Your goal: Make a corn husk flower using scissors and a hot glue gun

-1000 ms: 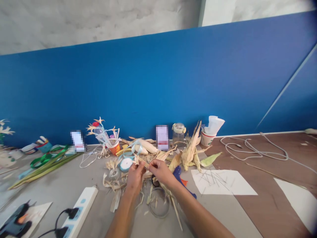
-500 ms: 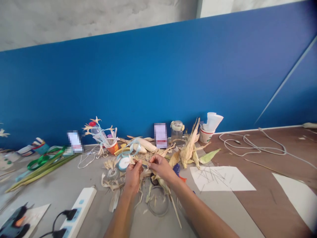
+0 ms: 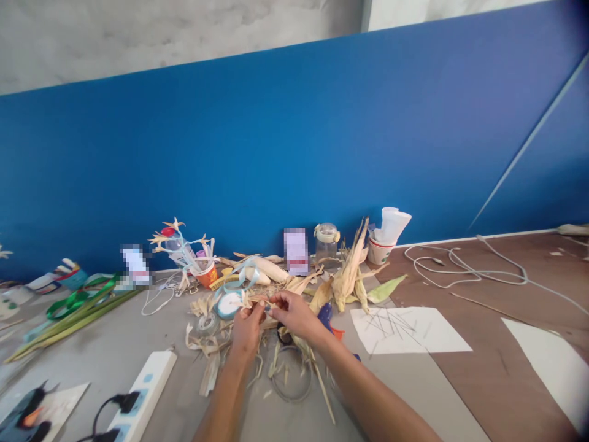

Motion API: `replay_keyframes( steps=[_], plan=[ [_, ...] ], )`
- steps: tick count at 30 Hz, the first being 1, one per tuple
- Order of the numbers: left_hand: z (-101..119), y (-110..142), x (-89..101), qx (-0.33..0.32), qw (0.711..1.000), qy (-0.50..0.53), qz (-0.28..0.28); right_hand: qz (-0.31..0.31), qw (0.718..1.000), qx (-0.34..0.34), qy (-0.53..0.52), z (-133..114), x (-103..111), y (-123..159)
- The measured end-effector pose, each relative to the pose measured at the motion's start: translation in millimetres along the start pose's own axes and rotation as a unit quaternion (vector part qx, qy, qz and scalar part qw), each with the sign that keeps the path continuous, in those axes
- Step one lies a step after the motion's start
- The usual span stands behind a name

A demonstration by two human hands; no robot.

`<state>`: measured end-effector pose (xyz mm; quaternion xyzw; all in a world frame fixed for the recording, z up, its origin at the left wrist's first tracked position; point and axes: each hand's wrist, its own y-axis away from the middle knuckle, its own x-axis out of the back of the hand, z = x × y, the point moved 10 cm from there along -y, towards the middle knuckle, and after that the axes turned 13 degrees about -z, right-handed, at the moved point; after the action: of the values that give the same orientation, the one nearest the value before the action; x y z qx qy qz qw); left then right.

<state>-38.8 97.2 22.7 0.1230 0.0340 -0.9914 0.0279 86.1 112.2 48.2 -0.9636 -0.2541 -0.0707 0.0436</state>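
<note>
Both of my hands meet over a litter of dried corn husk at the middle of the table. My left hand is closed in a pinch, and the fingertips of my right hand pinch close beside it. Between them is a narrow pale corn husk strip, mostly hidden by the fingers. Just left of my left hand lies a roll of light blue ribbon, with a clear tape roll below it. Beyond my right hand stand dried corn husks, near a blue tool partly hidden by my arm.
A white power strip with black plugs lies at front left. Paper with thin dark sticks is on the right, near a white cable. A lidded jar and cups line the blue partition.
My hands have drawn closer together, so less of the husk strip shows between the fingertips. The view has shifted slightly; the things on the table stay in place.
</note>
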Motion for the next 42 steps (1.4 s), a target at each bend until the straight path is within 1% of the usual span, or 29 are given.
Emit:
replay_keyframes(
  steps=[2, 3, 5, 7, 9, 11, 13, 16, 19, 21, 23, 25, 27, 29, 30, 32, 34, 36, 39, 42],
  plan=[
    [3, 1, -1.2, 0.001, 0.999, -0.035, -0.001, 0.034, 0.997, 0.002, 0.071, -7, 5, 4],
    [5, 2, -0.7, 0.002, 0.998, -0.059, 0.002, 0.05, 0.993, 0.014, 0.106, -14, 7, 6],
    [8, 3, 0.2, 0.003, 0.994, -0.105, 0.003, 0.077, 0.981, 0.055, 0.166, -28, 10, 10],
    [12, 4, -0.6, 0.003, 0.99, -0.142, -0.006, 0.088, 0.975, 0.087, 0.186, -37, 11, 13],
    [18, 4, -2.6, -0.002, 0.983, -0.184, -0.016, 0.086, 0.982, 0.08, 0.148, -32, 12, 12],
    [25, 5, -6.3, -0.01, 0.973, -0.231, -0.027, 0.071, 0.993, 0.051, 0.075, -19, 12, 8],
    [31, 6, -11.0, -0.021, 0.962, -0.269, -0.039, 0.054, 0.998, 0.026, 0.002, -6, 10, 3],
    [36, 6, -15.5, -0.037, 0.952, -0.298, -0.053, 0.027, 0.997, 0.017, -0.077, 3, 6, -1],
    [33, 6, -14.1, -0.045, 0.951, -0.299, -0.061, 0.004, 0.992, 0.015, -0.123, 6, 4, -3],
    [28, 5, -11.9, -0.04, 0.954, -0.289, -0.066, -0.006, 0.99, 0.008, -0.138, 8, 4, -3],
    [23, 4, -9.2, -0.031, 0.963, -0.259, -0.065, -0.01, 0.99, -0.001, -0.142, 9, 4, -2],
    [18, 3, -5.4, -0.022, 0.981, -0.189, -0.047, -0.012, 0.992, -0.009, -0.127, 9, 6, -1],
    [11, 4, -3.2, -0.011, 0.997, -0.079, -0.023, -0.017, 0.995, -0.014, -0.093, 6, 7, 1],
    [3, 4, -5.7, 0.004, 1.0, 0.023, -0.012, -0.029, 0.998, -0.014, -0.055, 0, 6, 2],
    [0, 5, -7.0, 0.01, 0.999, 0.051, -0.008, -0.039, 0.998, -0.013, -0.039, -3, 4, 3],
    [-5, 5, -9.0, 0.022, 0.998, 0.062, -0.01, -0.063, 0.998, -0.006, -0.012, -9, -1, 4],
    [-6, 5, -7.4, 0.029, 0.999, 0.023, -0.012, -0.079, 0.997, 0.001, 0.003, -12, -6, 4],
    [-3, 5, -3.2, 0.025, 0.998, -0.051, -0.01, -0.079, 0.997, 0.003, 0.004, -10, -6, 3],
    [11, 7, -2.7, -0.005, 0.983, -0.181, -0.016, -0.043, 0.999, 0.007, -0.018, -7, 2, 0],
    [23, 8, -12.6, -0.029, 0.961, -0.271, -0.044, -0.002, 0.998, 0.017, -0.054, -5, 11, -1]
  ],
)
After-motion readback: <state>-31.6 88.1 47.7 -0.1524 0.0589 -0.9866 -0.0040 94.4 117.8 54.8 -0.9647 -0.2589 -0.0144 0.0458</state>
